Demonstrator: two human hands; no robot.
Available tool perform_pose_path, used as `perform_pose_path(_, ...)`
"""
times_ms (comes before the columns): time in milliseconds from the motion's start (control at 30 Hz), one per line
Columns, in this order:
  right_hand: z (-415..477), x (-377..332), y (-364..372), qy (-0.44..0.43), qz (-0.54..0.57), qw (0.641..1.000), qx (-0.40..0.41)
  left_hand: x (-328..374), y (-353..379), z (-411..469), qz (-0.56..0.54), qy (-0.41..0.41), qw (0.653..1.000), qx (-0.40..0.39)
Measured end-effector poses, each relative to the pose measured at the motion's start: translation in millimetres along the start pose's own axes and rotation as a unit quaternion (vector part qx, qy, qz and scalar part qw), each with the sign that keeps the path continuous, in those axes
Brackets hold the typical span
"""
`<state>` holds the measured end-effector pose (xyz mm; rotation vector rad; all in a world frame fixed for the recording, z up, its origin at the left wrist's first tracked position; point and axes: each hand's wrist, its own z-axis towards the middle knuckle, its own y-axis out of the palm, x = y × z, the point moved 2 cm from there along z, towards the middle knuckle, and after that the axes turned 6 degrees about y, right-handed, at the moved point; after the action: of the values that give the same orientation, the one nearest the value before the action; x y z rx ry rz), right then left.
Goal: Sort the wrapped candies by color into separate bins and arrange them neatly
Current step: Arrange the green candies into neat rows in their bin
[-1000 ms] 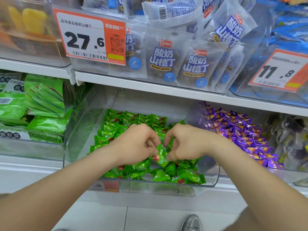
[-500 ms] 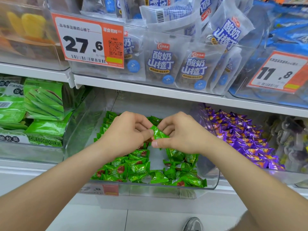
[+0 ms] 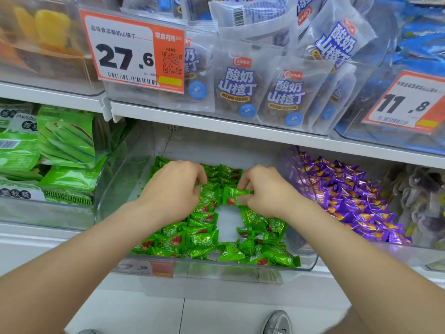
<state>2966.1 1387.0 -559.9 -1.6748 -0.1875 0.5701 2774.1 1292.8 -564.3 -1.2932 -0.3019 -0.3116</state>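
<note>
Green foil-wrapped candy sat mid-bin, low over the other green wrapped candies in the clear plastic bin on the lower white shelf. Long axis ran left-right, near level, with the red-print end pointing left. Right hand pinched its right end, fingers curled over the top edge. Left hand was just beside it, fingers curled down into the back rows; couldn't tell if they gripped a piece. Purple wrapped candies were piled to the right, beyond the bin's side wall.
</note>
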Motion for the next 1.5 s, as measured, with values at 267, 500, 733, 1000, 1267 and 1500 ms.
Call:
perform_pose_path(267, 9.1, -16.6, 27.5, 0.027, -0.044, 0.998, -0.020, -0.1, 14.8, -6.5, 0.065, 0.065, 0.992, -0.083)
perform_pose_path(500, 5.5, -18.1, 28.1, 0.064, -0.077, 0.994, 0.039, 3.8, 17.4, -6.8, 0.077, 0.086, 0.989, -0.092)
perform_pose_path(733, 8.7, -20.4, 29.8, 0.069, -0.024, 0.996, 0.058, 5.3, 17.5, -8.8, 0.075, 0.093, 0.989, -0.089)
perform_pose_path(1000, 7.2, -3.3, -6.5, 0.047, -0.012, 0.997, 0.067, 7.3, 16.6, -9.3, 0.076, 0.102, 0.987, -0.094)
perform_pose_path(1267, -30.5, -7.2, -1.0, -0.107, -0.101, 0.972, -0.182, 15.6, 18.3, -8.2, 0.056, 0.106, 0.987, -0.103)
perform_pose_path(1500, -20.5, 0.5, -13.6, -0.085, -0.043, 0.994, -0.054, 22.7, 18.1, -2.8, -0.044, 0.074, 0.989, -0.118)
